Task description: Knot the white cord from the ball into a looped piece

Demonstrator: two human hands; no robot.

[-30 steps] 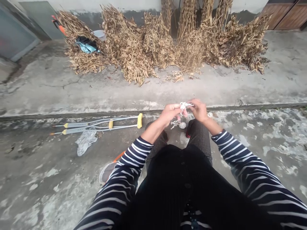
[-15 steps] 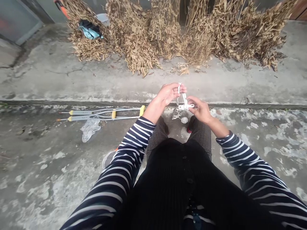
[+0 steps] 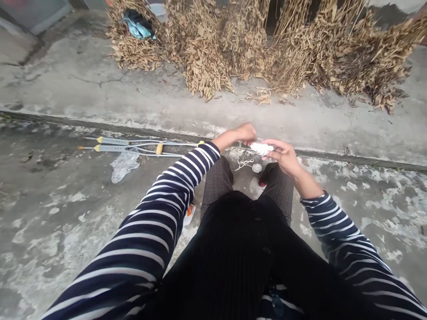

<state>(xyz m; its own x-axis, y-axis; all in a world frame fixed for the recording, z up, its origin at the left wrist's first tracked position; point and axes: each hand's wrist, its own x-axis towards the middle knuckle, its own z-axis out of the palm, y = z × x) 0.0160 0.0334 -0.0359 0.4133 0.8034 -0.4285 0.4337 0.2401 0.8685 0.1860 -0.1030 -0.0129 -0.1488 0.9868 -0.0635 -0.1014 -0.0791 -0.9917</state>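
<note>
A bundle of white cord [image 3: 261, 148], wound lengthwise, lies in the fingers of my right hand [image 3: 285, 156], thumb below and fingers above. At the bundle's left end my left hand [image 3: 246, 132] is closed, back upward, pinching the cord; the strand in its fingers is mostly hidden. On the ground below, between my feet, rest a small ball of white cord [image 3: 256, 168] and a loose tangle of cord [image 3: 244, 164].
Two crutches [image 3: 147, 146] lie along the step at left, beside a clear plastic bag [image 3: 124, 166]. Dried plants [image 3: 207, 58] line the raised concrete ledge [image 3: 160, 102] ahead, with a blue and black cloth [image 3: 138, 26] on them. An orange and white item [image 3: 189, 214] shows beside my left leg.
My left hand has gone from open fingers looped with cord to a closed grip, coming down to the bundle. The bundle has turned in my right hand. The view has shifted slightly.
</note>
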